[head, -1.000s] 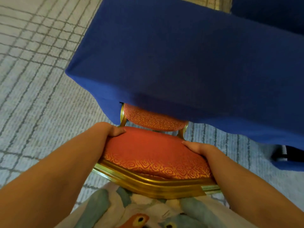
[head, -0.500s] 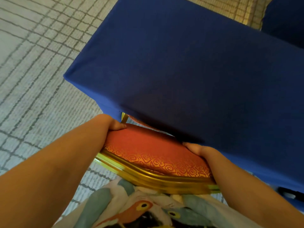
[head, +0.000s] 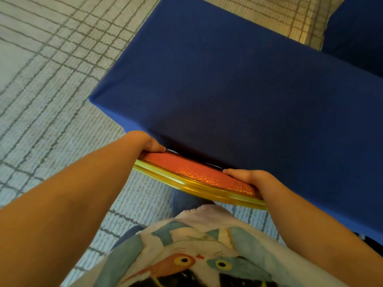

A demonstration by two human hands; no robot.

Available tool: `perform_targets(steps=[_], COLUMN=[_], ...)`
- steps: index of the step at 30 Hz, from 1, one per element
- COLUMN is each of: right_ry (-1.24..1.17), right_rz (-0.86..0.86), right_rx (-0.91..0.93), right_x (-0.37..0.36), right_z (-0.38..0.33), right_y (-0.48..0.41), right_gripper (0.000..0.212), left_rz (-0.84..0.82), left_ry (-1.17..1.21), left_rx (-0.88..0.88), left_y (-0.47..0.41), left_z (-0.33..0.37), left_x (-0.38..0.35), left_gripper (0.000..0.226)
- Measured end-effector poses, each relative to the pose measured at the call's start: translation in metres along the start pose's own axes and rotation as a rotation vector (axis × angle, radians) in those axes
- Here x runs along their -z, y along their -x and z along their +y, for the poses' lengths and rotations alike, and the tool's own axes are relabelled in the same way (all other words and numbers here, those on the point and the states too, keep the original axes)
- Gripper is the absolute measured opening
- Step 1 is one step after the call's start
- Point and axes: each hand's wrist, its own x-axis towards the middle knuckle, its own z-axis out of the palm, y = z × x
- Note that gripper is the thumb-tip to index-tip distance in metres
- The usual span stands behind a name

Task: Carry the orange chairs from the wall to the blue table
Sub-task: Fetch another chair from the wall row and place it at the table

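Observation:
An orange chair (head: 199, 172) with a gold frame stands at the near edge of the blue table (head: 238, 96). Only the top of its backrest shows; the seat is hidden under the blue tablecloth. My left hand (head: 149, 145) grips the left end of the backrest top, thumb on the padding. My right hand (head: 246, 178) grips the right end the same way. Both forearms reach forward from the bottom of the view.
Grey carpet (head: 51, 100) with a dark grid pattern lies to the left and behind the table. A second blue-covered table (head: 360, 27) stands at the top right, with a beige strip of floor between them. My patterned shirt fills the bottom.
The chair has slid forward under the table: its seat, in view a second ago, is now hidden by the cloth. Both hands kept their grip and moved forward with it.

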Motion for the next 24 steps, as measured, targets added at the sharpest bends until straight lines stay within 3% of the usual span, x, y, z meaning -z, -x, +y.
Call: perform_targets(steps=[5,8,12,15,18,24], right_ry=[0.139,0.149,0.011,-0.154,-0.299,-0.271], right_rz=[0.059,0.262,0.487,0.645,0.704,0.674], right_rx=[0.060,0.170,0.399,0.608,0.762,1.011], right_x=[-0.012,-0.030,-0.061,-0.086,-0.112,-0.184], right_z=[-0.025,-0.043,-0.068,-0.082,-0.098,-0.173], right_y=[0.055,0.078,0.105,0.123,0.141,0.172], right_gripper=[0.051,0.045,0.041,0.029,0.012,0.014], left_rz=[0.191,0.351,0.482,0.509,0.600,0.763], left_ry=[0.012,0.083,0.240,0.393,0.461,0.672], left_rx=[-0.058,-0.125,-0.290,-0.406,-0.444,-0.387], left_y=[0.029,0.052,0.091,0.122,0.146,0.183], left_z=[-0.006,-0.014,-0.033,-0.055,-0.091,-0.188], left_x=[-0.003,-0.006,-0.008,-0.017,-0.025,-0.037], left_gripper=[0.059,0.050,0.034,0.037,0.026,0.008])
